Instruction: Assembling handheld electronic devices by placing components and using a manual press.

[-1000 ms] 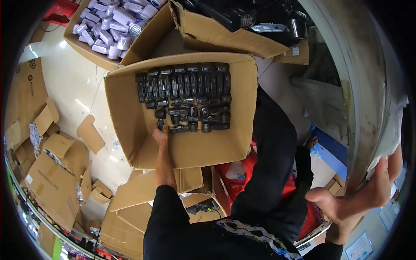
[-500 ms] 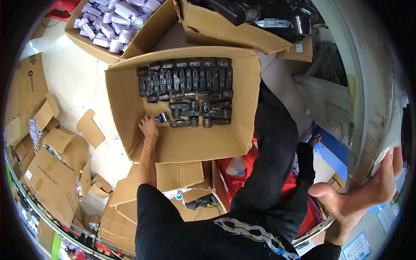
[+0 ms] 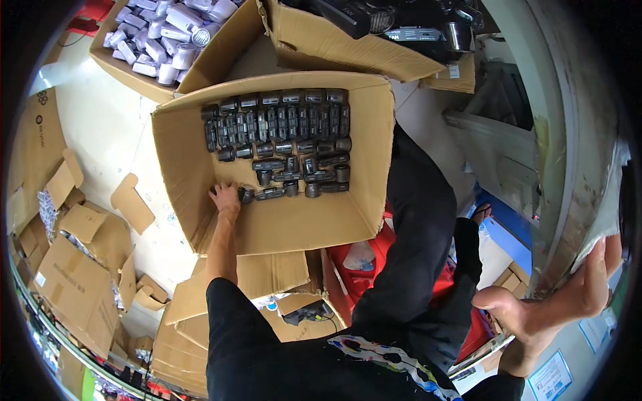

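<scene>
Cardboard box, large, open-topped, brown (image 3: 281,220), sits centre scene on a floor littered with flattened brown cardboard pieces (image 3: 73,281). Rows of small black cylindrical parts (image 3: 281,123) fill its far half; near half bare. Left hand (image 3: 225,198) lies inside the box at the near-left edge of the parts, fingers loosely curled on the floor of the box, fingertips touching one small black part (image 3: 246,195) just to its right. Right hand (image 3: 555,304), far right, fingers spread flat against a pale upright surface (image 3: 568,167), well apart from the box. Whitish cylindrical items fill a second cardboard box (image 3: 167,33), far left.
</scene>
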Tool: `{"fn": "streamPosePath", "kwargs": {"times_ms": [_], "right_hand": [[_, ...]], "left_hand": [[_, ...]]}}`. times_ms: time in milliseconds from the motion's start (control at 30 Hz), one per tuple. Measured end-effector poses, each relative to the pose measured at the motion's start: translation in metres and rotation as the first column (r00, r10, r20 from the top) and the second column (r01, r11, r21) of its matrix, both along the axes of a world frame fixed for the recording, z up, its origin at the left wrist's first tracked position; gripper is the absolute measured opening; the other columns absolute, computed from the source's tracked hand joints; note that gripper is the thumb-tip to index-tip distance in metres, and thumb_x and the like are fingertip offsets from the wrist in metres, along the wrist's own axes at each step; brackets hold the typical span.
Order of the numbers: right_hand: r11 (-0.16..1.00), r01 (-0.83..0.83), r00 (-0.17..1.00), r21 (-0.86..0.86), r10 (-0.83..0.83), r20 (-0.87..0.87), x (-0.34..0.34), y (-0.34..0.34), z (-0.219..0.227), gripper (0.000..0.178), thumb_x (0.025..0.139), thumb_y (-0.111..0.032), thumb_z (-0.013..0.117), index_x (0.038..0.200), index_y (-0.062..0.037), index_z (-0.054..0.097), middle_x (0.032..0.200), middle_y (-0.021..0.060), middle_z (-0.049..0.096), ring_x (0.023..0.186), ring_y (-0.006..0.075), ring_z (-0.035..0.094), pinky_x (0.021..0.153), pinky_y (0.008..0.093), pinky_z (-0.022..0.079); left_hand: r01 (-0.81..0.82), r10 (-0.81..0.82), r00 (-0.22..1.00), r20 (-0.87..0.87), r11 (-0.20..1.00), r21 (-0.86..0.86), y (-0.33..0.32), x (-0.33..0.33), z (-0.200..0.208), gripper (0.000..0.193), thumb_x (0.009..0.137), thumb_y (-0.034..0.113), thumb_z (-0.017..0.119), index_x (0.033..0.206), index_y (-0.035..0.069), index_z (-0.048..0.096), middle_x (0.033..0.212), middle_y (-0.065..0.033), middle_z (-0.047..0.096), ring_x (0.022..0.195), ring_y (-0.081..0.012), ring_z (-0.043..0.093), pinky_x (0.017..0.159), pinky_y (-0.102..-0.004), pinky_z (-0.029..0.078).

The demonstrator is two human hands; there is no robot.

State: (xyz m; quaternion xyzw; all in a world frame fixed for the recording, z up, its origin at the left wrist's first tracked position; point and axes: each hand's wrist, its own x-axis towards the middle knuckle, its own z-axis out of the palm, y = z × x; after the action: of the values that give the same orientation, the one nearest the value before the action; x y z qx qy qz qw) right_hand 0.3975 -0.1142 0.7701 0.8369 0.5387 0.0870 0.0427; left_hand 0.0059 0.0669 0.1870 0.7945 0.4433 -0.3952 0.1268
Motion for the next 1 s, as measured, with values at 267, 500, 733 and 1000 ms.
{"fn": "streamPosePath", "kwargs": {"times_ms": [267, 500, 733, 1000], "right_hand": [[0.998, -0.061, 0.997, -0.007, 0.061, -0.038, 0.01, -0.005, 0.001, 0.126, 0.063, -0.082, 0.074, 0.15, -0.0055, 0.023, 0.147, 0.0298, 0.035, 0.136, 0.0446, 0.042, 0.11, 0.0564, 0.039], [0.994, -0.062, 0.997, -0.086, 0.058, -0.048, 0.007, 0.006, 0.004, 0.125, 0.065, -0.081, 0.074, 0.151, -0.0058, 0.023, 0.145, 0.0312, 0.038, 0.133, 0.0444, 0.046, 0.109, 0.0563, 0.041], [0.995, -0.097, 0.989, -0.007, 0.096, -0.112, 0.011, 0.002, -0.001, 0.124, 0.065, -0.077, 0.077, 0.152, -0.0062, 0.023, 0.15, 0.0307, 0.032, 0.138, 0.0431, 0.041, 0.11, 0.0559, 0.04], [0.993, -0.117, 0.986, 0.003, 0.116, -0.121, 0.016, 0.004, 0.002, 0.124, 0.066, -0.073, 0.081, 0.153, -0.0079, 0.021, 0.152, 0.0299, 0.03, 0.14, 0.0422, 0.04, 0.111, 0.0546, 0.04]], "left_hand": [[-0.082, 0.089, 0.994, 0.06, 0.99, -0.114, -0.02, -0.02, -0.006, 0.066, 0.079, 0.016, 0.079, 0.141, 0.025, 0.057, 0.159, -0.0199, 0.035, 0.153, -0.0465, 0.014, 0.121, -0.0676, 0.016], [-0.406, 0.402, 0.901, 0.163, 0.914, -0.008, -0.063, 0.025, 0.005, 0.086, 0.082, 0.023, 0.076, 0.154, 0.003, 0.034, 0.161, -0.0402, 0.011, 0.15, -0.0589, 0.0, 0.121, -0.0682, 0.013], [-0.54, 0.514, 0.776, 0.366, 0.841, -0.037, -0.036, -0.047, -0.046, 0.086, 0.086, 0.034, 0.071, 0.154, -0.004, 0.033, 0.158, -0.046, 0.012, 0.148, -0.0638, 0.004, 0.123, -0.0604, 0.017], [-0.502, 0.594, 0.757, 0.272, 0.795, -0.34, -0.013, -0.065, -0.06, 0.092, 0.089, 0.037, 0.065, 0.158, -0.006, 0.021, 0.153, -0.0519, 0.011, 0.147, -0.0645, 0.007, 0.126, -0.0471, 0.018]]}}
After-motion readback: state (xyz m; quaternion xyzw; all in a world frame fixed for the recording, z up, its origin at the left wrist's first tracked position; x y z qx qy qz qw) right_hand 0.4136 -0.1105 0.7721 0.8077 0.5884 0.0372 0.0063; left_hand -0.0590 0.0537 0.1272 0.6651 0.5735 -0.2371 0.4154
